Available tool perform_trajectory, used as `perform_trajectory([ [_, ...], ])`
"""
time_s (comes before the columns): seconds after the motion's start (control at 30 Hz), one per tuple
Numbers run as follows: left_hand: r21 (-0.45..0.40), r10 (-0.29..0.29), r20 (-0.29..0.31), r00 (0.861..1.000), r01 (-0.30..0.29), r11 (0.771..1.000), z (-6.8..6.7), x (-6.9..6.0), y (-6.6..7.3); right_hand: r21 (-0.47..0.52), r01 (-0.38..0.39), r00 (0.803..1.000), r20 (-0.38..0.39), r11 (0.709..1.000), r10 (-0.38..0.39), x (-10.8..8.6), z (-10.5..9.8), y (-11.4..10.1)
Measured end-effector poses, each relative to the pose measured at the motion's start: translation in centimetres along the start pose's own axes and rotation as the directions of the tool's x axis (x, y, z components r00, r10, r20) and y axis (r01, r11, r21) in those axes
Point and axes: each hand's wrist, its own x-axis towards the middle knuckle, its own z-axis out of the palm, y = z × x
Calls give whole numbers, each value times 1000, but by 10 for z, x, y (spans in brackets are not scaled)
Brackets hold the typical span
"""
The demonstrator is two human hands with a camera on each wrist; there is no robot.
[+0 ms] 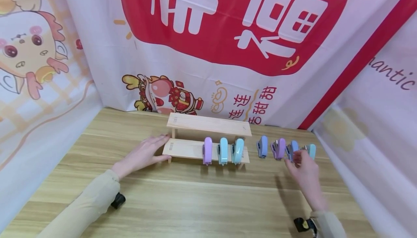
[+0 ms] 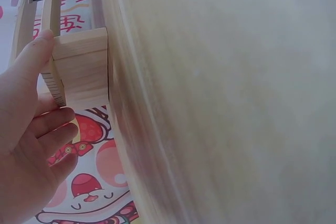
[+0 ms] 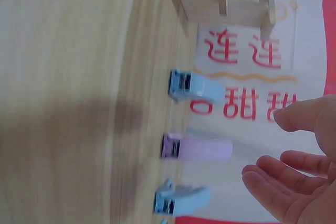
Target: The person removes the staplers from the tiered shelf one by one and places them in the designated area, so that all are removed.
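My left hand point(image 1: 143, 155) holds the left end of a small two-tier wooden rack point(image 1: 187, 149). In the left wrist view the thumb lies against the rack's end board point(image 2: 81, 51), with the fingers on its other side. On the lower tier stand a purple stapler point(image 1: 207, 151) and two teal staplers, one in the middle point(image 1: 223, 151) and one at right point(image 1: 238, 150). My right hand point(image 1: 305, 169) hovers by the row on the table, thumb and fingers apart, holding nothing. That row has a blue stapler point(image 3: 194, 86), a purple stapler point(image 3: 202, 148), another blue stapler point(image 3: 186, 201) and a teal stapler point(image 1: 312, 151).
The rack's upper tier point(image 1: 208, 123) stands behind the lower one. Printed cloth point(image 1: 208, 57) hangs close behind the rack and along both sides of the wooden table point(image 1: 195, 202).
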Motion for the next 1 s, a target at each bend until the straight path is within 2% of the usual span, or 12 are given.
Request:
perform_trajectory([
  [0.23, 14, 24, -29, 999, -23, 1000, 1, -1, -1, 14, 59, 997, 48, 998, -59, -12, 14, -25],
  [0.47, 21, 35, -47, 998, -34, 999, 2, -2, -2, 53, 36, 992, 116, 998, -42, -20, 25, -49],
  [0.67, 17, 29, -46, 999, -29, 999, 2, -1, 0, 100, 79, 989, 118, 992, -91, -22, 35, -68],
  [1.0, 22, 20, -30, 999, -19, 1000, 1, 0, 0, 208, 44, 979, 186, 977, -84, -22, 54, -94],
])
